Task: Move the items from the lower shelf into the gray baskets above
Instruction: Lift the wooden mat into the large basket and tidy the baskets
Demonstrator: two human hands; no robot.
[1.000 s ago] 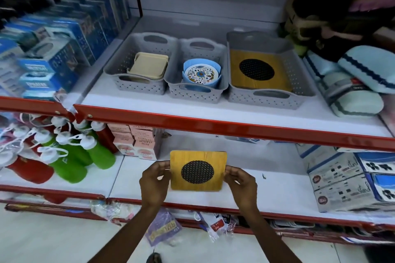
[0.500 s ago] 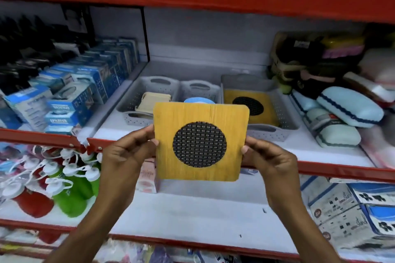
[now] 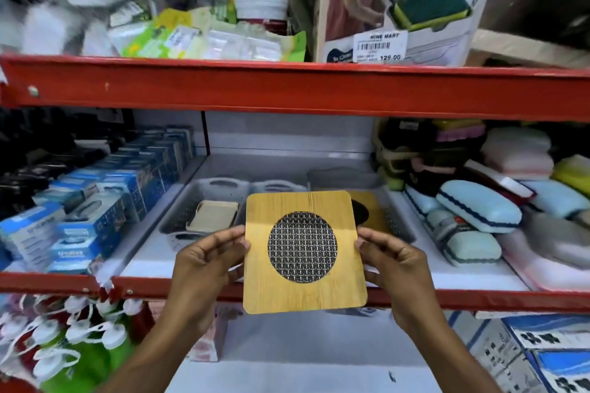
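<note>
I hold a square bamboo trivet [image 3: 303, 252] with a round dark mesh centre upright in front of the middle shelf. My left hand [image 3: 207, 262] grips its left edge and my right hand [image 3: 388, 262] grips its right edge. Behind it stand three gray baskets. The left basket [image 3: 188, 210] holds a beige square item [image 3: 212, 218]. The middle basket [image 3: 276, 185] is mostly hidden by the trivet. The right basket [image 3: 343, 175] holds another bamboo trivet [image 3: 367, 212], partly hidden.
Blue boxes [image 3: 105, 201] fill the shelf left of the baskets; light-blue cases [image 3: 479, 210] lie to the right. A red shelf beam [image 3: 287, 89] crosses above, with a neo clean box [image 3: 402, 3] on top. Green and red bottles [image 3: 73, 348] and printed boxes [image 3: 526, 354] sit on the lower shelf.
Both hands lifted the trivet from the lower shelf up to the basket shelf's level. The view has tilted upward, showing the top shelf.
</note>
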